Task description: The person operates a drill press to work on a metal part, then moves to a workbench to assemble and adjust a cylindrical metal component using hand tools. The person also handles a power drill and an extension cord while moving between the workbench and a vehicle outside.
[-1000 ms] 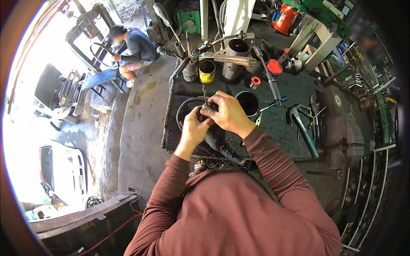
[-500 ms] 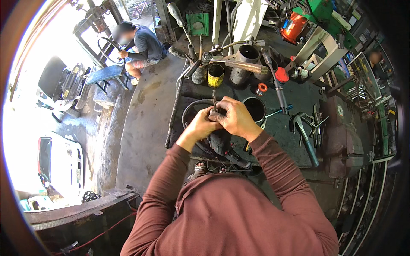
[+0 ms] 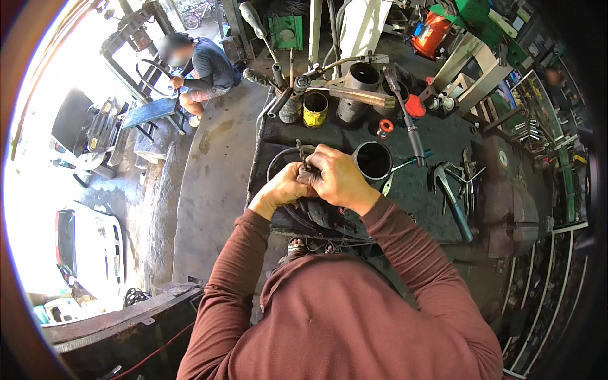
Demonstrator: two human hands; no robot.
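Observation:
Both my hands are closed round the chuck of a dark power drill (image 3: 322, 214), above the near edge of the bench. My left hand (image 3: 282, 186) wraps the chuck from the left, and my right hand (image 3: 341, 178) grips it from the right with bent fingers. A spiral drill bit (image 3: 300, 148) sticks up out of the chuck, pointing away from me. Below the hands hangs the drill's body, partly hidden by them. A black cable (image 3: 271, 170) loops beside my left hand. Just past my right hand stands an open dark metal cylinder (image 3: 372, 159).
Across the dark bench (image 3: 415, 202) lie a hammer (image 3: 453, 206) and pliers on the right. Behind stand a yellow can (image 3: 315, 110), metal cylinders, a wooden-handled tool (image 3: 361, 96) and a red-rimmed spool (image 3: 384, 128). A person (image 3: 212, 66) sits at the far left, near a blue bench (image 3: 151, 111).
My hands and the drill have shifted a little left and nearer to me. The bit now leans left, and the drill's handle shows less beneath my right hand.

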